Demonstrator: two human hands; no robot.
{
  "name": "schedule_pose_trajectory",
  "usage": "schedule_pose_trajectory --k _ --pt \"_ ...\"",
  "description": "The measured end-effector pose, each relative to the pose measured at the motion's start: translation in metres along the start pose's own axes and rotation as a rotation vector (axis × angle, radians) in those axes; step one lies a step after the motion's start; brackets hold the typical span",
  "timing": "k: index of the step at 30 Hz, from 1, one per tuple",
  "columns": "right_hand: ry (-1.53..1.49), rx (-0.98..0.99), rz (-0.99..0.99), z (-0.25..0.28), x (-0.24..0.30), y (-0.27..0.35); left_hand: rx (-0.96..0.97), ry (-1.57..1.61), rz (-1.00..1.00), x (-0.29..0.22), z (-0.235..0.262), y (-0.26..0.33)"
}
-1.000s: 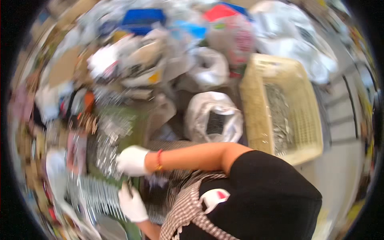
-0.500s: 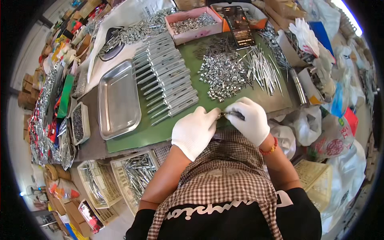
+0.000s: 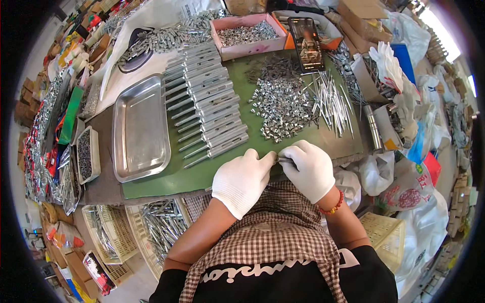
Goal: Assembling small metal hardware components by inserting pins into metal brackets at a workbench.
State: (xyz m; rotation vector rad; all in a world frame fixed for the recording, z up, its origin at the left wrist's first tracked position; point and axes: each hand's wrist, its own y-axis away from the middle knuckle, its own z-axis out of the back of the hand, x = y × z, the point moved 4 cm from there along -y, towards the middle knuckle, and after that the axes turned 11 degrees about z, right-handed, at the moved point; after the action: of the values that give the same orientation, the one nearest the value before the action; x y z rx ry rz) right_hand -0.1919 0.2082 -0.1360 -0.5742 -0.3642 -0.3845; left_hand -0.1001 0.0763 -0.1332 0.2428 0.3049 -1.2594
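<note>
Both my hands, in white gloves, meet at the front edge of the green mat [image 3: 151,189]. My left hand [image 3: 242,180] is closed, thumb and forefinger pinching a small metal piece [image 3: 277,160] whose kind I cannot make out. Against it, my right hand [image 3: 309,169] is closed on small dark slim pieces [image 3: 289,161], mostly covered by the fingers. Just beyond the hands lies a heap of small shiny metal caps [image 3: 280,108]. Thin metal rods [image 3: 332,103] are spread to its right. Left of the heap, silver tubes with rods sticking out [image 3: 217,113] lie in a row.
A steel tray [image 3: 117,151] sits left of the tubes. Behind the heap are dark small pieces [image 3: 278,68], a propped phone [image 3: 306,45] and a pink box of metal parts [image 3: 252,48]. Below the table edge stand plastic baskets [image 3: 134,222] of metal parts.
The view has shifted a little, so the table sits lower and further left. My hands stay together; the dark pieces now show less between my right fingers.
</note>
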Motion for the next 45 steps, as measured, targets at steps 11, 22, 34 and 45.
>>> schedule_pose_trajectory --k 11,22,34,45 --pt "-0.106 0.142 -0.137 -0.002 -0.012 -0.004 0.071 -0.040 -0.049 -0.001 0.000 -0.001" --pt "-1.654 -0.566 -0.474 -0.026 -0.023 -0.022 0.018 -0.072 -0.031 -0.004 -0.004 -0.005" --pt "-1.233 -0.485 -0.282 -0.044 -0.008 -0.018 0.062 -0.119 -0.053 -0.002 0.000 -0.006" --pt "-1.486 -0.700 -0.262 -0.029 -0.031 -0.011 -0.203 0.107 0.068 0.030 0.001 0.048"
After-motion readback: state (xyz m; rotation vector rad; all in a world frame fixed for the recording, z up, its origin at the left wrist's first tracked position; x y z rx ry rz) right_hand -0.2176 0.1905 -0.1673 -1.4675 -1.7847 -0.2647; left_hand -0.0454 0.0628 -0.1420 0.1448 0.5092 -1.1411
